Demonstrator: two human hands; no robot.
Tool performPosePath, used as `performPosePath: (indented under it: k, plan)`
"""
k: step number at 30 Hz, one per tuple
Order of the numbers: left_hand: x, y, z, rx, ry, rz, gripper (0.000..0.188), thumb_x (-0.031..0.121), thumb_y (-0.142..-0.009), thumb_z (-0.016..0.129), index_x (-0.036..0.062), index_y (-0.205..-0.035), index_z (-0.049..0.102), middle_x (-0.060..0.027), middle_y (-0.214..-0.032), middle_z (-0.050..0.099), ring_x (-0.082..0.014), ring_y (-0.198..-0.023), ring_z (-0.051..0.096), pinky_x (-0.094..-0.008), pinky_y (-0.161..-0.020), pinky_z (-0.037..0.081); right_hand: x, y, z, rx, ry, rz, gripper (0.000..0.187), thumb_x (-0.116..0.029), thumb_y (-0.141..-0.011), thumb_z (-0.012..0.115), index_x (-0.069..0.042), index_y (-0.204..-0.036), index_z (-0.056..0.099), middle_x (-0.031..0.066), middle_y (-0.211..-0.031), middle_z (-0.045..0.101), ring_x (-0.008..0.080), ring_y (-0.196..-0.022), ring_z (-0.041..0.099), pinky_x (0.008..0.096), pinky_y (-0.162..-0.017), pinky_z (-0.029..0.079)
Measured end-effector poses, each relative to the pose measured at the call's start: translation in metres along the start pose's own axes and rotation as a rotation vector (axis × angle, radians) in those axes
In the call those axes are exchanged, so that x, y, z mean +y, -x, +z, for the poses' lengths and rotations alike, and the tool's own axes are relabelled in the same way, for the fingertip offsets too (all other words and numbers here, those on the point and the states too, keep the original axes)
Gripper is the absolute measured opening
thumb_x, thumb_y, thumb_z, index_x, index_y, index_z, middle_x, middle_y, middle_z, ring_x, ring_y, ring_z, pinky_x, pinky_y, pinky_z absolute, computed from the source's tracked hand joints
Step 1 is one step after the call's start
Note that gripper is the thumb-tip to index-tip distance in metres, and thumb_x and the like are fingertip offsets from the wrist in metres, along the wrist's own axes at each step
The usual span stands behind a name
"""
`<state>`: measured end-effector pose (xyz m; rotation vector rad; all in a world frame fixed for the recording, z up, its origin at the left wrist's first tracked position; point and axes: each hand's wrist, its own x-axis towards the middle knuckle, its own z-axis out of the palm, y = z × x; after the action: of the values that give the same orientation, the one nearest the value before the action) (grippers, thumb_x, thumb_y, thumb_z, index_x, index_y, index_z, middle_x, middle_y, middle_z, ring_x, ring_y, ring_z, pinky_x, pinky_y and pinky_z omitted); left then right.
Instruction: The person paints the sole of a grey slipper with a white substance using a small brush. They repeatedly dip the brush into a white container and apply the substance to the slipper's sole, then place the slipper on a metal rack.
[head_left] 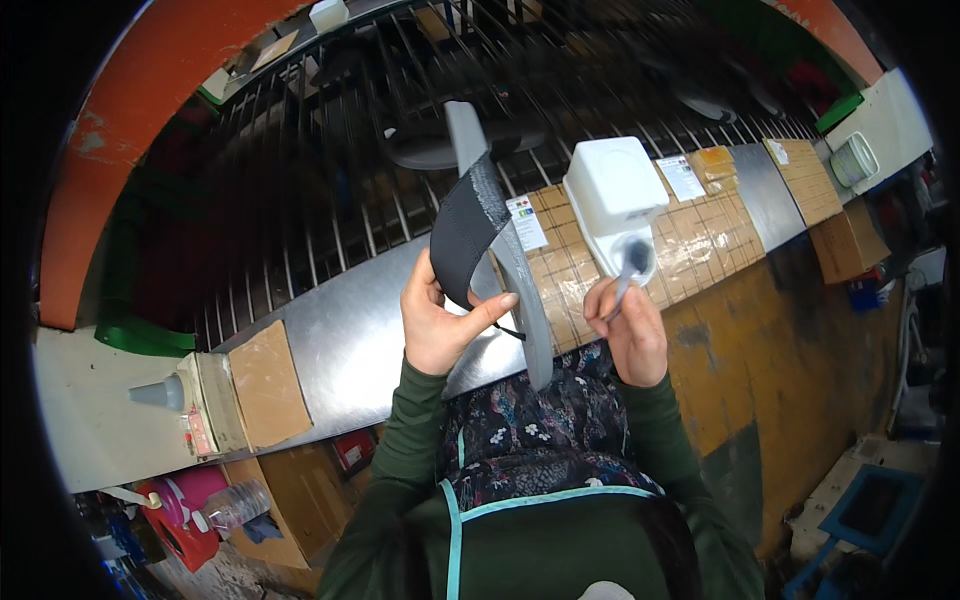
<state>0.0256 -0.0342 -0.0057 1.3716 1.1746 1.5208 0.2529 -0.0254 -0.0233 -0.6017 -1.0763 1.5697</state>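
Note:
My left hand grips a slide sandal by its dark grey strap, with the thumb across toward the sole. The sandal is held on edge, and its light grey sole faces right. Between the fingertips of my right hand is the pale handle of a small brush. Its dark head sits in the round mouth of a white plastic dispenser, which has a square reservoir. The dispenser stands on a taped cardboard sheet in front of me.
Beyond the metal ledge runs a rack of metal bars, with a dark sandal lying on it. White cards and a yellowish block lie on the cardboard. A white tub stands far right; cardboard boxes sit below left.

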Motion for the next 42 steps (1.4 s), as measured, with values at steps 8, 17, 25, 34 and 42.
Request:
performPosePath:
  k: [8,17,25,34,42]
  plan:
    - [0.007,-0.005,0.007,-0.272,0.184,-0.241,0.067,0.008,-0.066,0.088,-0.0001,-0.123,0.054,-0.0049,-0.107,0.066,-0.0064,-0.086,0.060,-0.0199,-0.070,0.049,-0.020,-0.033,0.011,-0.241,0.541,-0.480,0.036,-0.041,-0.103,0.033,-0.014,-0.083,0.044,0.0217,-0.099,0.071,0.0319,-0.137,0.034,0.0494,-0.112,0.020]
    - [0.011,-0.010,0.008,-0.345,0.264,-0.311,0.066,0.005,-0.068,0.086,-0.0002,-0.125,0.053,-0.0066,-0.112,0.064,-0.0121,-0.100,0.061,-0.0251,-0.085,0.049,-0.023,-0.036,0.011,-0.292,0.680,-0.506,0.042,-0.036,-0.104,0.031,-0.009,-0.086,0.058,0.0064,-0.109,0.072,0.0305,-0.131,0.044,0.0456,-0.106,0.023]
    - [0.006,-0.012,0.011,-0.303,0.319,-0.288,0.064,0.003,-0.069,0.084,-0.0010,-0.125,0.053,-0.0106,-0.116,0.065,-0.0027,-0.071,0.055,-0.0171,-0.063,0.045,-0.016,-0.020,0.003,-0.339,0.472,-0.475,0.041,-0.039,-0.104,0.031,-0.010,-0.083,0.052,0.0110,-0.102,0.073,0.0297,-0.132,0.041,0.0478,-0.109,0.021]
    - [-0.014,-0.007,0.028,0.102,0.422,-0.026,0.058,-0.002,-0.075,0.079,-0.0032,-0.124,0.049,-0.0216,-0.119,0.062,-0.0038,-0.066,0.055,-0.0196,-0.067,0.050,-0.023,0.019,0.019,-0.124,0.350,-0.056,0.040,-0.037,-0.105,0.033,-0.005,-0.085,0.047,0.0259,-0.137,0.048,0.0347,-0.133,0.044,0.0430,-0.108,0.028]
    - [-0.022,0.000,0.030,0.323,0.237,0.127,0.048,0.000,-0.076,0.079,-0.0011,-0.114,0.052,-0.0169,-0.110,0.064,-0.0084,-0.072,0.062,-0.0222,-0.070,0.053,-0.042,0.026,0.011,0.112,0.901,-0.174,0.015,-0.014,-0.096,0.058,-0.002,-0.096,0.067,0.0130,-0.103,0.066,0.0223,-0.093,0.058,0.0326,-0.087,0.040]
